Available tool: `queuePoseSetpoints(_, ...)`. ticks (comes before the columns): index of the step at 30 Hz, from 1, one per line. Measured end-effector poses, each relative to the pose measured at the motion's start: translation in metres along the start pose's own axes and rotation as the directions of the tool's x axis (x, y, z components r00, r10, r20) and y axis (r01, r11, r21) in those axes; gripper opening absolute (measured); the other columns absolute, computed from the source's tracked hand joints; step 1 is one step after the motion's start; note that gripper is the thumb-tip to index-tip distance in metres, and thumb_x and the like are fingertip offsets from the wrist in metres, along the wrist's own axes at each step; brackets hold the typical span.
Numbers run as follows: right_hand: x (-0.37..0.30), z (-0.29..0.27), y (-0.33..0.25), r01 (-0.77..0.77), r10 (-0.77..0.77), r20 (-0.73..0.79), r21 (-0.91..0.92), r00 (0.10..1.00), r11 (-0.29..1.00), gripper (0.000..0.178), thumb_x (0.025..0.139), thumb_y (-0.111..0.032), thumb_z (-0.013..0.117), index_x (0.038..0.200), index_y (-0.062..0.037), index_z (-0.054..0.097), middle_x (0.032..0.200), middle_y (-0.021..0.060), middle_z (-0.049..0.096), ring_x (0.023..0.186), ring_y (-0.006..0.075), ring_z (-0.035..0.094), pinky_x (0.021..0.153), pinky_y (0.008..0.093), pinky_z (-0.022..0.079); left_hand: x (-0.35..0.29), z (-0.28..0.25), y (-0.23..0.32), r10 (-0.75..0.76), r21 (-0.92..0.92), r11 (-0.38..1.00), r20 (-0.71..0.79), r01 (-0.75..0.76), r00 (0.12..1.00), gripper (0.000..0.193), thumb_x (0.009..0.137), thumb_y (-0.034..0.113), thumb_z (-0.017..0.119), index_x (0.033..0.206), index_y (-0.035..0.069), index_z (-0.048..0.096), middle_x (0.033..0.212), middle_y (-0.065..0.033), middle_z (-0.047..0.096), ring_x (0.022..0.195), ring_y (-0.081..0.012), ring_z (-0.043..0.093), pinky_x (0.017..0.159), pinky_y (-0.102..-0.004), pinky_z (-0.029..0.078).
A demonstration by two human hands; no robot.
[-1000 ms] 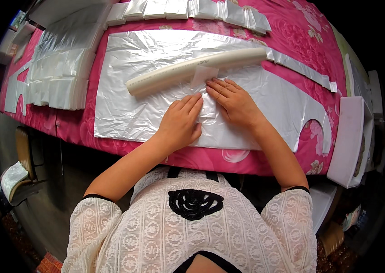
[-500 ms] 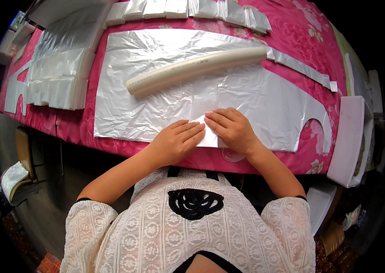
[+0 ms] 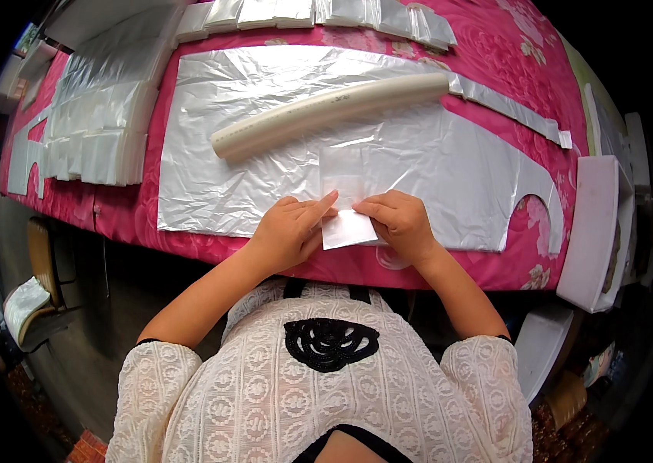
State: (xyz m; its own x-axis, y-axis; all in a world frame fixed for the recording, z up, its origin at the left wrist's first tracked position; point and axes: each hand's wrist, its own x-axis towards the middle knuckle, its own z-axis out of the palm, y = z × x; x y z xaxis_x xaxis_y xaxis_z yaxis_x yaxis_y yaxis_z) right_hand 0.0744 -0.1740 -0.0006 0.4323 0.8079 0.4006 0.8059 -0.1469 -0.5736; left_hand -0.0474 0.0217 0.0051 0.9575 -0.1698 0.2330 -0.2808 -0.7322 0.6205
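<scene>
A narrow folded plastic bag [image 3: 348,230] lies lengthwise in front of me, its near end lifted a little. At its left edge my left hand [image 3: 288,229] grips it, index finger stretched along the side. Opposite, my right hand [image 3: 399,224] pinches the right edge between thumb and fingers. Under both hands spreads a sheet of flat, silvery-white plastic bags [image 3: 241,193] with a handle cut-out at the right end. Across those bags, beyond my hands, rests a long cream plastic pipe [image 3: 326,112], touched by neither hand.
Bundles of folded bags [image 3: 102,147] are piled at the left. More folded bundles [image 3: 280,14] line the far side. A long folded strip [image 3: 511,112] lies at the right on the pink flowered cloth [image 3: 488,50]. A white box [image 3: 585,231] stands past the right edge.
Both hands have gone from lying flat on the folded bag to gripping its two sides. The bag's near end has come up and shifted slightly left.
</scene>
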Motion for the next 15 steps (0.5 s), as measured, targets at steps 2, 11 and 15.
queuePoseSetpoints(2,0.009,-0.006,-0.002,-0.254,0.244,0.117,0.074,0.963,0.964,0.014,0.072,-0.006,0.065,0.085,-0.0034,0.066,0.074,0.0069,0.064,0.062,0.0196,0.059,0.056,0.0285,0.046,0.003,-0.004,0.005,-0.205,0.006,0.979,0.051,0.205,0.977,0.06,0.074,0.008,0.063,0.13,0.001,0.041,0.09,-0.0072,0.066,0.084,-0.0232,0.061,0.07,-0.0343,0.046)
queuePoseSetpoints(11,0.054,-0.016,0.0,-0.788,0.686,0.444,0.077,0.576,0.611,0.025,0.08,-0.022,0.063,0.075,0.0014,0.067,0.058,0.006,0.061,0.053,0.0106,0.058,0.052,0.025,0.044,0.04,-0.009,0.002,-0.649,-0.315,0.714,0.038,0.625,0.76,0.064,0.08,0.009,0.064,0.134,-0.006,0.031,0.073,-0.0111,0.064,0.058,-0.0173,0.062,0.059,-0.0256,0.049)
queuePoseSetpoints(15,0.054,-0.01,0.003,-0.806,0.715,0.424,0.063,0.555,0.589,0.027,0.079,-0.024,0.063,0.071,0.0012,0.066,0.056,0.0057,0.06,0.051,0.0109,0.057,0.051,0.0252,0.044,0.036,-0.012,0.004,-0.575,-0.239,0.803,-0.068,0.546,0.815,0.065,0.079,0.01,0.064,0.134,-0.004,0.032,0.098,-0.0146,0.062,0.075,-0.0188,0.063,0.066,-0.0276,0.05)
